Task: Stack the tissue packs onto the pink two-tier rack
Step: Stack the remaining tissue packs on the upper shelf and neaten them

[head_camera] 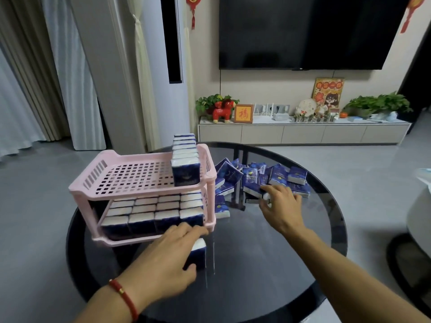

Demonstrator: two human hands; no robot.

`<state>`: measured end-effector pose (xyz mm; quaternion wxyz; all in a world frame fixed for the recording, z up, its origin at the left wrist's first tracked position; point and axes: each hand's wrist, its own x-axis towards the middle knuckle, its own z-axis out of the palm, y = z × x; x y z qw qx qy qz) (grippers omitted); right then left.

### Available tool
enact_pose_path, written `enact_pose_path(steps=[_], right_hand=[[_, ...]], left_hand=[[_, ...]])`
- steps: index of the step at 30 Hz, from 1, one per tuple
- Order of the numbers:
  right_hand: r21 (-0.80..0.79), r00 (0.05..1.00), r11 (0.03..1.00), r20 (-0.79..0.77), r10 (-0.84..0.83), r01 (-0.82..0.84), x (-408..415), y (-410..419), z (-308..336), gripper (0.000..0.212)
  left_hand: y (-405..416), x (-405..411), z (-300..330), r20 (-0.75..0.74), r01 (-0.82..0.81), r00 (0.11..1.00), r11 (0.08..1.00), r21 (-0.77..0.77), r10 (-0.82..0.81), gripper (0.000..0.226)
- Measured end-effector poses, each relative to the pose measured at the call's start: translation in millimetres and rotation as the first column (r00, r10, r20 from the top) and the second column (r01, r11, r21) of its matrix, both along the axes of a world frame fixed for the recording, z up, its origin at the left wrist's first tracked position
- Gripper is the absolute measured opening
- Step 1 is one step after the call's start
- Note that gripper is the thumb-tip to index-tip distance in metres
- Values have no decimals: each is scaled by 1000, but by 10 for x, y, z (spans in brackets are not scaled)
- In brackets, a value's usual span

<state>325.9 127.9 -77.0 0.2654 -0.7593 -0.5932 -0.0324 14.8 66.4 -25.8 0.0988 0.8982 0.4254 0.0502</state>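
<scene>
The pink two-tier rack (130,191) stands on the left of a round dark glass table (256,264). Its lower tier is packed with upright blue tissue packs (154,215). On the upper tier one row of packs (185,164) stands along the right side. My left hand (168,259) holds a single blue pack (198,254) in front of the rack's lower right corner. My right hand (278,205) reaches into the loose pile of blue packs (261,178) right of the rack, with its fingers curled on a pack (253,191) at the pile's near edge.
A white rounded object (419,220) sits off the table's right edge. Behind the table are a low TV cabinet (303,134) with plants and ornaments, a wall TV (303,31) and curtains at left. Bare glass lies in front of the pile.
</scene>
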Motion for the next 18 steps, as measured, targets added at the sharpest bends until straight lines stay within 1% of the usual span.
enact_pose_path(steps=[1, 2, 3, 4, 5, 6, 7, 8, 10, 11, 12, 13, 14, 15, 16, 18], right_hand=[[32, 988, 999, -152, 11, -6, 6, -46, 58, 23], [55, 930, 998, -365, 44, -25, -8, -118, 165, 25], [47, 793, 998, -605, 66, -48, -32, -192, 283, 29], [8, 597, 996, -800, 60, -89, -54, -263, 377, 29], [-27, 415, 987, -909, 41, -158, -78, -353, 466, 29], [-52, 308, 970, -951, 24, -236, -98, -443, 539, 29], [-59, 256, 950, -967, 22, -305, -122, -515, 580, 29], [-51, 228, 931, -973, 35, -362, -147, -581, 615, 30], [-33, 203, 893, -977, 67, -450, -175, -688, 658, 30], [-35, 222, 865, -971, 89, -501, -196, -743, 682, 32], [-57, 275, 826, -954, 121, -560, -219, -799, 700, 33], [-95, 352, 783, -921, 165, -615, -252, -852, 719, 34], [-133, 421, 742, -881, 215, -657, -298, -896, 722, 33], [-162, 469, 709, -844, 261, -686, -359, -934, 711, 32], [-186, 511, 692, -807, 298, -698, -424, -956, 680, 30], [-211, 586, 706, -735, 341, -676, -557, -953, 588, 33]], left_hand=[[13, -28, -33, -13, -11, 1000, 999, -39, 10, 63], [21, -42, -51, 11, -20, 1000, 999, -51, 20, 63], [33, -46, -61, 59, -31, 998, 998, -48, 33, 63], [44, -36, -58, 119, -48, 992, 998, -44, 53, 61], [50, -14, -51, 192, -71, 978, 996, -56, 81, 57], [59, 10, -47, 272, -100, 955, 991, -89, 120, 52], [66, 32, -46, 348, -124, 923, 983, -138, 165, 46], [73, 53, -51, 403, -136, 892, 972, -190, 203, 41], [89, 66, -70, 483, -130, 838, 952, -276, 255, 34], [97, 69, -84, 516, -114, 812, 942, -317, 272, 31], [104, 69, -103, 539, -94, 795, 935, -343, 278, 29], [113, 74, -121, 554, -77, 787, 934, -349, 272, 29], [116, 78, -138, 556, -71, 788, 937, -343, 264, 29], [111, 84, -143, 555, -72, 790, 938, -339, 260, 31], [117, 87, -161, 557, -71, 788, 937, -341, 262, 33], [138, 84, -207, 549, -66, 790, 928, -366, 273, 38]])
